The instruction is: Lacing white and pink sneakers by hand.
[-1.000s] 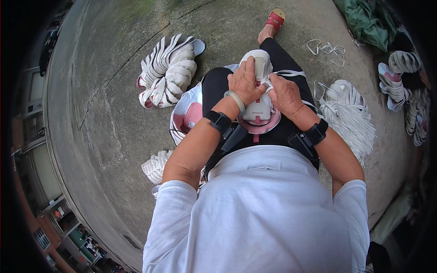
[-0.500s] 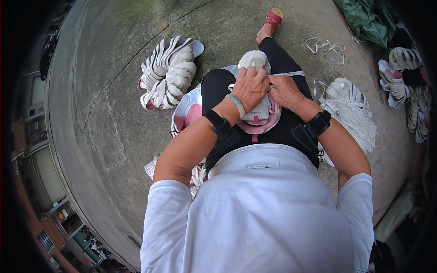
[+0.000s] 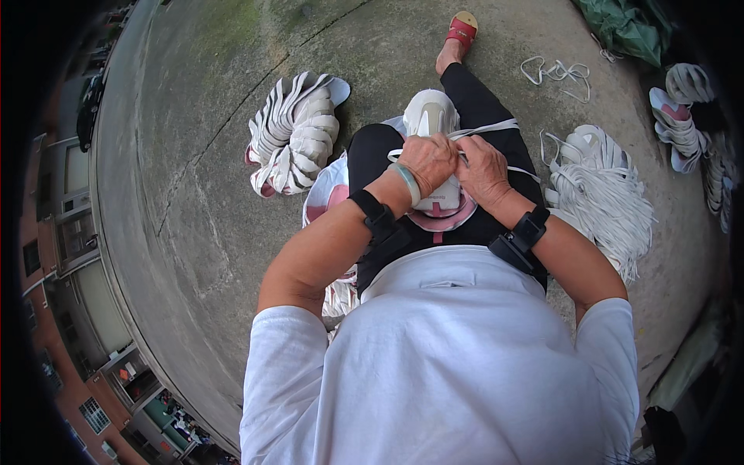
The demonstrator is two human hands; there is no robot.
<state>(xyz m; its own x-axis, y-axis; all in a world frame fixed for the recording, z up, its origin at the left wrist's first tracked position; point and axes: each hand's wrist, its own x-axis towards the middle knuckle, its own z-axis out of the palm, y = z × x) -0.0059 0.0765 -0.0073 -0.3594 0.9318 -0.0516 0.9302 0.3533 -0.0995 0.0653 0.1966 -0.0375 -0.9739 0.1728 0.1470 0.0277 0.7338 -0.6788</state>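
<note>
Shoe (image 3: 428, 108): white, beige and pink
Lace bundle (image 3: 608, 205): white
Trousers (image 3: 488, 105): plain black
Shirt (image 3: 465, 349): plain white
Sandal (image 3: 462, 32): red and tan
Bracelet (image 3: 408, 186): pale green
Sheet (image 3: 629, 29): green

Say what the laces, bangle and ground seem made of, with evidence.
Laces: probably woven textile, matt; the white strands drape in a heap.
Bangle: perhaps stone or plastic; smooth, pale ring with slight sheen.
Ground: likely concrete, rough and dull; grey, stained and cracked.

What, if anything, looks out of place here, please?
Only the loose lace looks stray: it lies looped on the ground, front right, apart from the lace bundle. I see no spill or damage.
</note>
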